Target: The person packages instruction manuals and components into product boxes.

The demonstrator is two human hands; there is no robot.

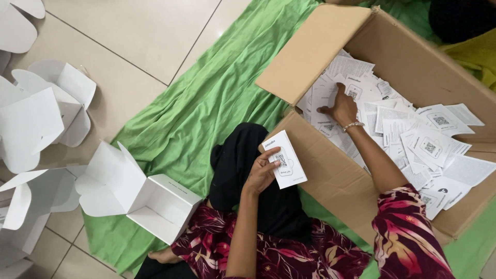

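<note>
- Open white cartons (36,119): several unfolded, flaps up, lying on the tiled floor (129,41) along the left edge of the view.
- White box (155,206): one more of the same kind, lid flaps spread wide, lying on the edge of the green cloth just beside the person's knee.
- Green cloth (206,103): rumpled sheet spread over the floor, running under the white box, the seated person and the cardboard box.
- Left hand (261,173): raised over the lap, fingers curled about the lower left edge of a card, thumb on its face; a firm but light hold.
- Small white card (285,160): rectangular, printed with a square code and a rounded outline; held tilted in the left hand, just in front of the near wall of the cardboard box.
- Large cardboard box (330,181): brown, flaps open, lying on the green cloth to the right of the lap.
- Right hand (342,106): reached into the cardboard box, palm down, fingers spread and pressed on the heap of paper; whether it grips a sheet cannot be told. A beaded bracelet (353,125) circles the wrist.
- Loose white leaflets and cards (429,144): many, overlapping, covering the bottom of the cardboard box.
</note>
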